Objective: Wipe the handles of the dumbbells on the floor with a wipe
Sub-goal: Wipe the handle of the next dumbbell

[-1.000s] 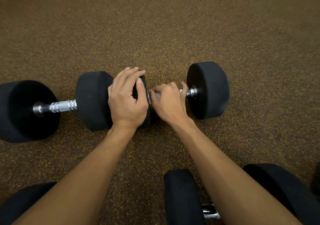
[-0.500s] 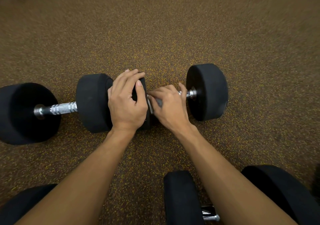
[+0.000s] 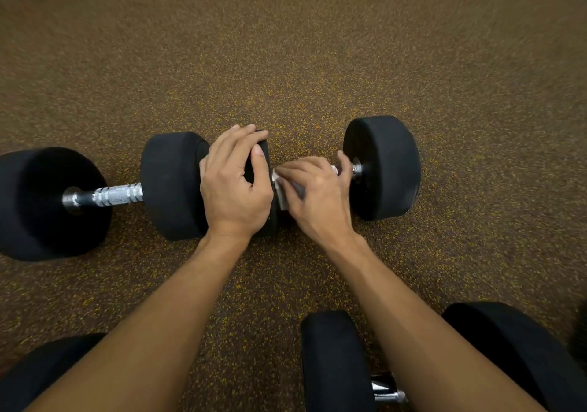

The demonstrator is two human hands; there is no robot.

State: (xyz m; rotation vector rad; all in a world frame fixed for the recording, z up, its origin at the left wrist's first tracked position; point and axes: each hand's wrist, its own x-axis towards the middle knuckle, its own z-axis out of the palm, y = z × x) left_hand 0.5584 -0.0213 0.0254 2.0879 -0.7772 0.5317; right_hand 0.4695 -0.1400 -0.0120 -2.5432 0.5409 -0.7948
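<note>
Your right hand (image 3: 317,194) is clenched around the small grey-white wipe (image 3: 281,190), and the wipe is wrapped on the chrome steel handle (image 3: 344,170) of the black round-headed dumbbell (image 3: 382,167) on the speckled brown rubber floor (image 3: 286,46). Your left hand (image 3: 235,186) grasps the black head just left of this grip and holds it steady. Keep that head pressed down so the dumbbell cannot roll. Slide the wipe from your grip toward the right head, where bare metal shows, and twist it to reach the underside. The second black dumbbell (image 3: 104,194), further left of the grip, has its handle uncovered.
</note>
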